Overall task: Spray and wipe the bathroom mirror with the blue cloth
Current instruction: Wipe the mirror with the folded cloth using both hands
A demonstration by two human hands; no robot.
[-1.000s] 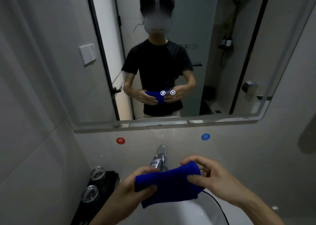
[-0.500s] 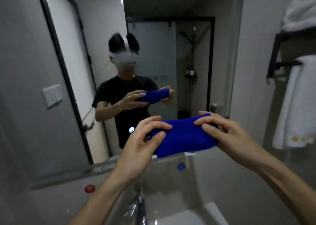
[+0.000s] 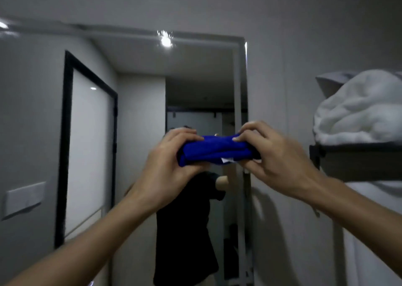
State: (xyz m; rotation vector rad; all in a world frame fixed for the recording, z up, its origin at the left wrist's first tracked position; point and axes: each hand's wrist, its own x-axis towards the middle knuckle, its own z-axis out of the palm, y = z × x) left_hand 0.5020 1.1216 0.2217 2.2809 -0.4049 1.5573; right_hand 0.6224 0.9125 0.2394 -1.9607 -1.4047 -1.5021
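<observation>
Blue cloth (image 3: 215,149), one folded bundle, is pinched by my left hand (image 3: 165,168) at nine o'clock and right hand (image 3: 274,157) at three, before one mirror (image 3: 134,90).

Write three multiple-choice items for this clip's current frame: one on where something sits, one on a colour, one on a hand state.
1. Where are the folded white towels?
A. on a shelf at the right
B. in the basin
C. on the floor

2. What colour is the cloth held up before the mirror?
A. red
B. blue
C. yellow

3. How is the cloth held?
A. left hand only
B. right hand only
C. both hands grip its ends

Key: 1 A, the white towels lie on the shelf. 2 B, the cloth before the mirror is blue. 3 C, the left hand and right hand each grip an end.
</observation>
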